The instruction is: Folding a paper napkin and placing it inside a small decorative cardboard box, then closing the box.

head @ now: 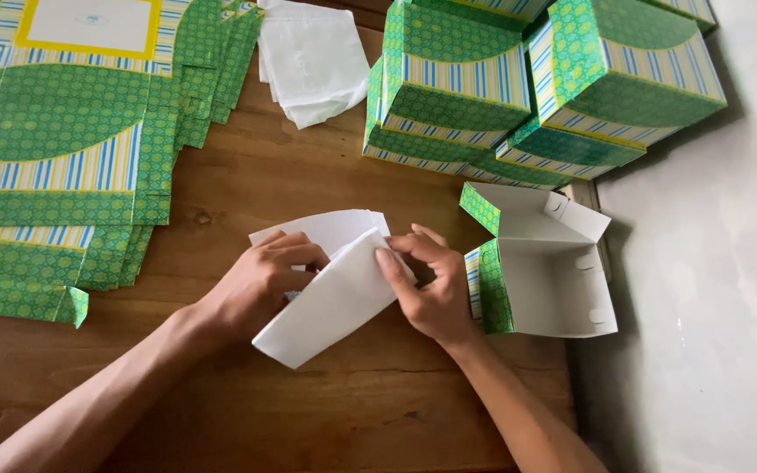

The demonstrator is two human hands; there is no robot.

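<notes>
Open box lies right of paper sheet on table.

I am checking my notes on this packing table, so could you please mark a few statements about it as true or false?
1. Both hands hold a white folded sheet of paper. True: the left hand and the right hand grip the white paper above the wooden table.
2. The open box lies to the left of the hands. False: the open box lies to the right, its white inside showing.
3. Flat, unfolded green box blanks are stacked at the upper left. True: the flat blanks.
4. The closed boxes are red. False: the closed boxes are green with striped bands.
5. More white paper lies at the table's far edge. True: the paper pile.
</notes>
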